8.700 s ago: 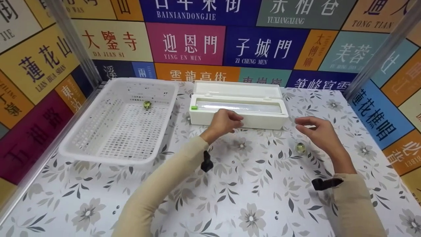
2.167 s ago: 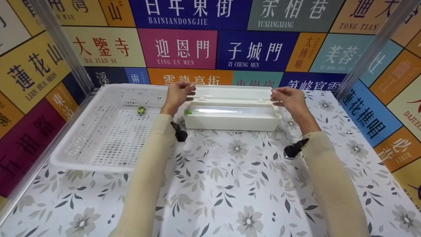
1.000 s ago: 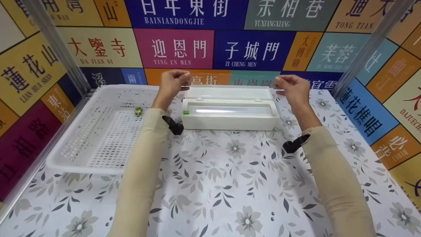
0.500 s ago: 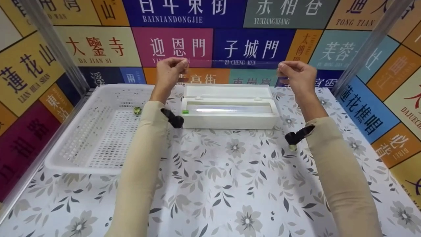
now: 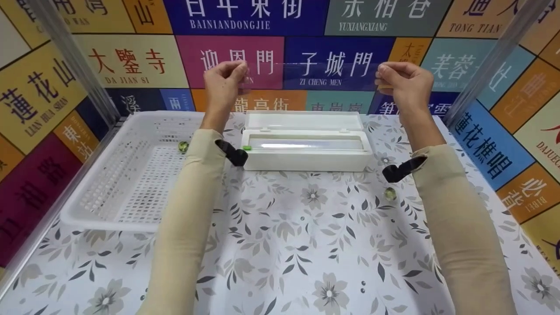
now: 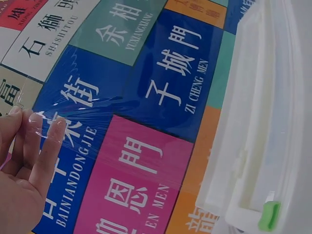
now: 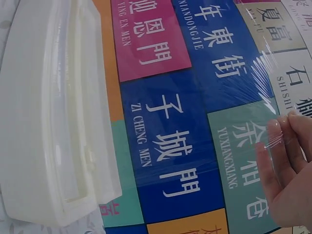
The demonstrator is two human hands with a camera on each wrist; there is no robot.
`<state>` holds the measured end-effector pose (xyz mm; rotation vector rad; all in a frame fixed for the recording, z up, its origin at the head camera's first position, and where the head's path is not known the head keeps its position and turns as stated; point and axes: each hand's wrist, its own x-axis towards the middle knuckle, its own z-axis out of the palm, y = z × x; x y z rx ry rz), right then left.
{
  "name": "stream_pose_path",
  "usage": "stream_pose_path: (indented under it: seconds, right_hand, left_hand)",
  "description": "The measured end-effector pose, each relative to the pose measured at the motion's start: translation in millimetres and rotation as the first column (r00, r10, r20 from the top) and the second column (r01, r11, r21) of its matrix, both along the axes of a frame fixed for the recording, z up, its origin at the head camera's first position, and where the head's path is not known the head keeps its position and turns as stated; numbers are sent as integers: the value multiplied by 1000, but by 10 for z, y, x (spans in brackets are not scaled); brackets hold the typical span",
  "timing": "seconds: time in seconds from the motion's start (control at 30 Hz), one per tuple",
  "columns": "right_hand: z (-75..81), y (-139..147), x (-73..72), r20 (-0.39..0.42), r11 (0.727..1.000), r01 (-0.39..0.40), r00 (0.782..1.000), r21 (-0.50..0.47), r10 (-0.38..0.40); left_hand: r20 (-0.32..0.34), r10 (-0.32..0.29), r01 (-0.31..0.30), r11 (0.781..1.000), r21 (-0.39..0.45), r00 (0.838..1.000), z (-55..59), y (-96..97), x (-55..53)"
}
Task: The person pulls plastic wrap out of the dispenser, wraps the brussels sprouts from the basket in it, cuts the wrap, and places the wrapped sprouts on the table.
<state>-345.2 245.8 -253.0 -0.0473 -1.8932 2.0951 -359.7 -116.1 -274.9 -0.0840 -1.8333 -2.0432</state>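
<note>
Left fingers [image 6: 48, 157] and right fingers [image 7: 266, 166] pinch the clear, thin plastic film sheet [image 5: 310, 76]; I should tension evenly, preventing folds.

1. Left arm [image 5: 183, 205] reaches forward, slanting inward, sleeved nearly to the wrist [image 5: 215, 119].
2. Left hand [image 5: 223, 85] is raised — thumb [image 6: 7, 129] and fingertips pinching, an outer finger [image 6: 47, 153] gently bent.
3. Right arm [image 5: 461, 218] stretches forward, also leaning inward; its bare wrist [image 5: 419, 124] shows.
4. Right hand [image 5: 407, 85] pinches too — about level with the left, well apart.
</note>
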Motion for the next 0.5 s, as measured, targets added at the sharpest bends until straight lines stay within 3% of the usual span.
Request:
stream_pose_path:
  seconds: [0.23,0.37,0.5]
  right_hand:
    - [105,-2,49,-36,1000,6,999,-28,-7]
    - [95,13,97,-59,1000,-5,998,-16,5]
    - [69,52,184,-42,999,-9,999,42,11]
  left_hand:
    - [-24,9,-8,999,32,1000,136,23,70]
    - [-43,3,-3,1000,-4,999,137,1,147]
    - [-85,-41,37,998,-47,996,110,-36,259]
